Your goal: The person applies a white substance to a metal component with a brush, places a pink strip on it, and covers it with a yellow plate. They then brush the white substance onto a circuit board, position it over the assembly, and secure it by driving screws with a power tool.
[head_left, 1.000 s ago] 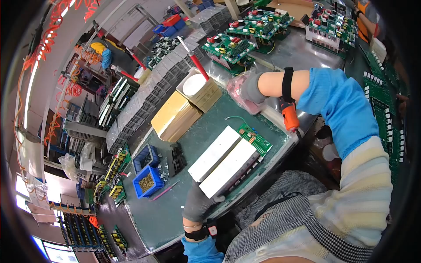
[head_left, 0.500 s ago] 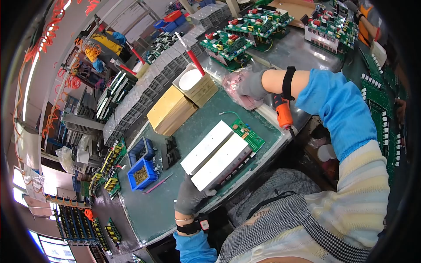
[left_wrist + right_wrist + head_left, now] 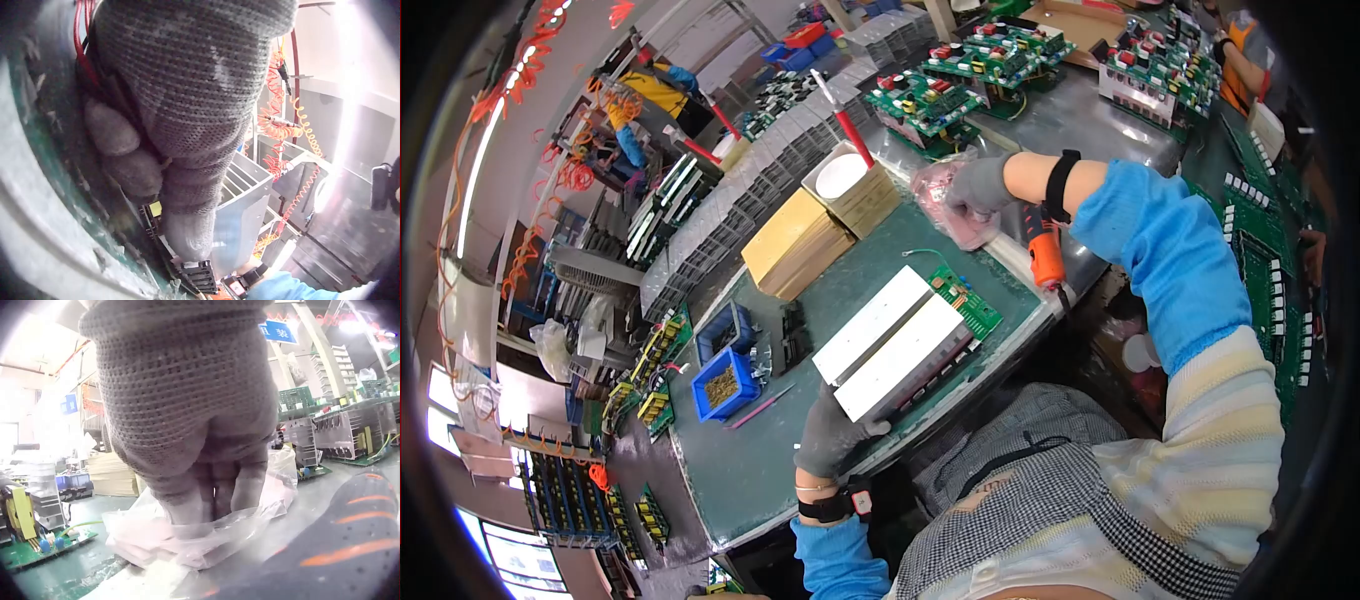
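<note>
In the head view my left hand (image 3: 833, 432), in a grey knit glove, grips the near-left end of a white twin-block heatsink (image 3: 890, 345). The thumb lies along its near side, and the other fingers go round the end. A green circuit board (image 3: 965, 303) with a green wire sticks out at the heatsink's far end. My right hand (image 3: 982, 184), also gloved, reaches down into a clear plastic bag (image 3: 140, 534) of pinkish contents at the bench's far right edge. Plastic covers those fingertips, so I cannot tell whether they pinch anything.
An orange power screwdriver (image 3: 1046, 258) lies beside my right wrist. Cardboard boxes (image 3: 800, 245), a blue bin (image 3: 726, 385) of brass-coloured screws, a pink pen-like stick (image 3: 758, 408) and black parts (image 3: 794, 335) are on the green mat. Assembled circuit boards (image 3: 925, 105) stand behind the bag.
The head view has shifted slightly. My left hand stays at the heatsink's end and my right hand stays at the bag. In the background, a person in yellow has moved.
</note>
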`<state>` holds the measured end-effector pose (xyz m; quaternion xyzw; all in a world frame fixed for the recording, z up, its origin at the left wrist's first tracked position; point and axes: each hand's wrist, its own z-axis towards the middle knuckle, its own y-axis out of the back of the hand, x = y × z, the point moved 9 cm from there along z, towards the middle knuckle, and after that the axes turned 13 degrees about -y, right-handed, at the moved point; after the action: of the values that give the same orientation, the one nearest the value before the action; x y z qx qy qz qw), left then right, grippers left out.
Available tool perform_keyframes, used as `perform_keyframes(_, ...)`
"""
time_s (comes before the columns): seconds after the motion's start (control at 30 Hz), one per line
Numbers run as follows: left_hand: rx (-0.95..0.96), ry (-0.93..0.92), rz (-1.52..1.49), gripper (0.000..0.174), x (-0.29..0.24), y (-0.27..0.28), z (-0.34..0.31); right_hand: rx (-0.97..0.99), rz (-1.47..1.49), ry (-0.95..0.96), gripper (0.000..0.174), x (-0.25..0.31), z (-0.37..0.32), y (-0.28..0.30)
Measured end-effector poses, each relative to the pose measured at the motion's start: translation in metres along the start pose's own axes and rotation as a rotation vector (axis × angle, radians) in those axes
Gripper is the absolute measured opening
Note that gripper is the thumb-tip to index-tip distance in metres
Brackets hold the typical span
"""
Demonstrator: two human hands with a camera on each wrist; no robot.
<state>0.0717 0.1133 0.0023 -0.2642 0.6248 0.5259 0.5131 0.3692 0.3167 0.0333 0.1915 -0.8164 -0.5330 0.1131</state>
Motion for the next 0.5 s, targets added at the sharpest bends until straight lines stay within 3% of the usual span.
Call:
perform_keyframes(0.07,0.025,-0.036,-0.152,0.1,-0.007,-0.009,0.004,-0.141,0.056,0.035,0.045,-0.015,0.018,-0.002)
perform_keyframes(0.1,0.003,-0.053,-0.21,0.097,-0.013,-0.007,0.002,-0.253,0.103,0.188,0.048,0.006,-0.014,0.03)
perform_keyframes(0.13,-0.005,-0.018,-0.121,0.094,-0.004,-0.002,-0.002,-0.251,0.301,0.161,0.047,0.003,-0.022,0.046)
perform_keyframes(0.17,0.024,-0.065,-0.065,0.1,-0.012,-0.001,0.001,-0.239,0.263,0.21,0.039,0.007,-0.026,0.055)
perform_keyframes(0.23,0.033,0.019,-0.069,0.114,-0.018,-0.001,0.0,-0.252,0.305,0.312,0.028,0.025,-0.056,0.087)
perform_keyframes(0.33,-0.032,-0.032,-0.161,0.116,-0.025,-0.002,-0.002,-0.2,0.247,0.424,0.023,0.056,-0.09,0.113)
perform_keyframes(0.43,-0.001,0.048,0.081,0.119,-0.029,0.017,-0.016,-0.191,0.259,0.524,0.022,0.093,-0.13,0.132)
perform_keyframes(0.47,-0.011,-0.066,0.428,0.122,-0.058,0.031,-0.016,-0.187,0.291,0.56,0.022,0.107,-0.144,0.136)
perform_keyframes(0.5,-0.107,-0.097,0.523,0.12,-0.072,0.043,-0.023,-0.178,0.325,0.595,0.021,0.119,-0.157,0.139)
